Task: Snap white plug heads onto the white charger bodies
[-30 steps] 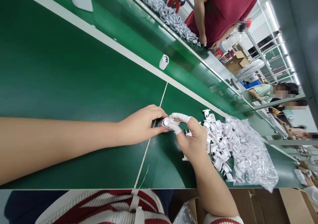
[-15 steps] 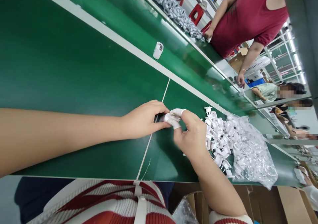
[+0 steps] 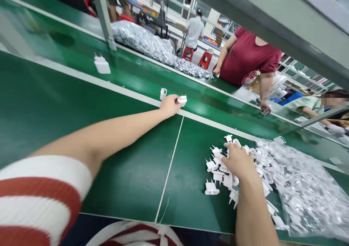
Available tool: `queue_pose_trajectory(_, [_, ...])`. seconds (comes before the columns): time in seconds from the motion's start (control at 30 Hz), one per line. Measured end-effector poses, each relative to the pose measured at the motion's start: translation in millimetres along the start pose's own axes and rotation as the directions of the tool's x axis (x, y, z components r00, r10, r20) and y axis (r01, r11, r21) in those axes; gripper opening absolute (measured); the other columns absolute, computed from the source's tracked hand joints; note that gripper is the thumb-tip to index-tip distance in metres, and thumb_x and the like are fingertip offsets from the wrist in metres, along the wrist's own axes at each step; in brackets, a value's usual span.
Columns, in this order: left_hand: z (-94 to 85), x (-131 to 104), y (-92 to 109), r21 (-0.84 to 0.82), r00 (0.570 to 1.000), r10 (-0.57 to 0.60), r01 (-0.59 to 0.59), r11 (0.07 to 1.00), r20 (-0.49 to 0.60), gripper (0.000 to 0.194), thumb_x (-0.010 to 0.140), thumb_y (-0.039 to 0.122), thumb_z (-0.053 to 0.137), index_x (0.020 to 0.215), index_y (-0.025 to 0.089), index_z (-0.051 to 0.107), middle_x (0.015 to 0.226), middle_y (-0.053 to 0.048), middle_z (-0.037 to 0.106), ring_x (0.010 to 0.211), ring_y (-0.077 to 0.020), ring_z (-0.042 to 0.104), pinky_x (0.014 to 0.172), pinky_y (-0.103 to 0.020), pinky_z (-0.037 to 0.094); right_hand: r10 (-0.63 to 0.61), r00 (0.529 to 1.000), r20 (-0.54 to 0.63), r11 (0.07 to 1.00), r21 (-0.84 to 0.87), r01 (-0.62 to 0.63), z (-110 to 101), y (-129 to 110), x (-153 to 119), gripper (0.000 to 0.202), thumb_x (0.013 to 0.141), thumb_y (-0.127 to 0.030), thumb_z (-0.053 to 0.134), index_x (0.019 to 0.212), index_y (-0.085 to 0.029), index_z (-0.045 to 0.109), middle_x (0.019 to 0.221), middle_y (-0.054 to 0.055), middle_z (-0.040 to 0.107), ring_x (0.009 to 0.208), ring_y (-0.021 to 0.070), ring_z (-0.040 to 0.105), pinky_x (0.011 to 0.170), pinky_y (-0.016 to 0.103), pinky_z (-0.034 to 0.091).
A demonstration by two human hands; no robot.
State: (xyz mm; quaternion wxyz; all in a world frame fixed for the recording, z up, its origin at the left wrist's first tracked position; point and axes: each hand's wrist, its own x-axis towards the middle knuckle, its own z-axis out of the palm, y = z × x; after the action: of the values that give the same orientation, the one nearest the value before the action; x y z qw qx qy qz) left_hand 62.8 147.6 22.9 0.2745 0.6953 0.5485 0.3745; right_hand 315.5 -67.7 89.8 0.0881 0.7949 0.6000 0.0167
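My left hand (image 3: 170, 105) is closed round a white plug adapter (image 3: 182, 99) whose two pins point up, over the green strip beyond the white line. Just left of it stands a small white charger body (image 3: 163, 93). My right hand (image 3: 237, 158), with white covers on some fingertips, reaches into a pile of white plug pieces (image 3: 218, 176); its fingers touch the pile, and whether they grip a piece is hidden. Right of the pile lies a clear plastic bag (image 3: 308, 187) full of the same white pieces.
Farther left on the green strip lies a white charger with pins (image 3: 102, 64). A low rail (image 3: 152, 63) runs behind the strip. Beyond it are a heap of bagged pieces (image 3: 144, 38) and a person in a red top (image 3: 245, 58). A grey beam (image 3: 245, 24) crosses above.
My hands have parted. The left has moved forward past the white line with a white adapter in it; the right has moved onto the pile. The view has shifted, showing more at the left.
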Motion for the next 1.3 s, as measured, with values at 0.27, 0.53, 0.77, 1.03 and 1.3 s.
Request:
queue_pose_trajectory(0.27, [-0.9, 22.5, -4.3, 0.278, 0.961, 0.1, -0.026, 0.96, -0.259, 0.071, 0.085, 0.034, 0.07, 0.149, 0.013, 0.049, 0.159, -0.02, 0.044, 0.147, -0.0379, 0.034, 0.122, -0.049, 0.025, -0.085, 0.994, -0.071, 0.991, 0.093, 0.091, 13.6, 2.5, 15.4, 0.05, 0.074, -0.005, 0.057, 0.119, -0.022, 0.07, 0.107, 0.013, 0.076, 0.115, 0.0358, 0.064, 0.076, 0.04, 0.048])
queue_pose_trajectory(0.53, [-61.1, 13.7, -24.5, 0.039, 0.879, -0.318, 0.354, 0.934, -0.354, 0.057, 0.091, 0.035, 0.064, 0.137, 0.005, 0.048, 0.143, -0.022, 0.056, 0.135, -0.0393, 0.049, 0.115, -0.055, 0.039, 0.017, 0.966, -0.258, 0.496, 0.841, 0.216, 19.5, -9.5, 12.2, 0.044, 0.069, -0.021, 0.07, 0.113, -0.021, 0.068, 0.101, 0.006, 0.073, 0.082, 0.0216, 0.07, 0.08, 0.04, 0.058])
queue_pose_trajectory(0.77, [-59.1, -68.9, -2.5, -0.016, 0.993, -0.056, 0.054, 0.998, -0.108, 0.049, 0.094, 0.053, 0.062, 0.133, 0.024, 0.059, 0.129, 0.002, 0.067, 0.122, -0.0281, 0.06, 0.114, -0.046, 0.045, -0.299, 0.954, -0.007, -0.181, 0.982, -0.049, 6.3, -30.4, -6.0, 0.045, 0.064, -0.039, 0.093, 0.096, -0.022, 0.068, 0.098, 0.005, 0.078, 0.089, 0.0203, 0.076, 0.087, 0.041, 0.064])
queue_pose_trajectory(1.03, [-21.0, -181.2, 19.7, -0.173, 0.923, 0.154, -0.097, 0.98, 0.352, 0.047, 0.09, 0.064, 0.066, 0.121, 0.029, 0.074, 0.119, -0.006, 0.076, 0.105, -0.0294, 0.071, 0.091, -0.041, 0.059, -0.188, 0.976, -0.105, 0.382, 0.908, 0.171, 23.9, -39.6, -5.1, 0.023, 0.074, -0.027, 0.076, 0.096, -0.023, 0.074, 0.097, 0.003, 0.072, 0.08, 0.0175, 0.069, 0.074, 0.034, 0.059])
queue_pose_trajectory(1.3, [-14.9, -171.3, 3.6, -0.2, 0.886, 0.22, -0.148, 0.969, 0.409, 0.057, 0.084, 0.066, 0.073, 0.126, 0.028, 0.068, 0.118, -0.006, 0.073, 0.109, -0.0299, 0.067, 0.095, -0.043, 0.056, -0.15, 0.971, -0.184, 0.419, 0.878, 0.231, 30.5, -34.5, 0.7, 0.026, 0.082, -0.027, 0.07, 0.106, -0.022, 0.077, 0.104, 0.006, 0.075, 0.088, 0.0183, 0.07, 0.084, 0.036, 0.057])
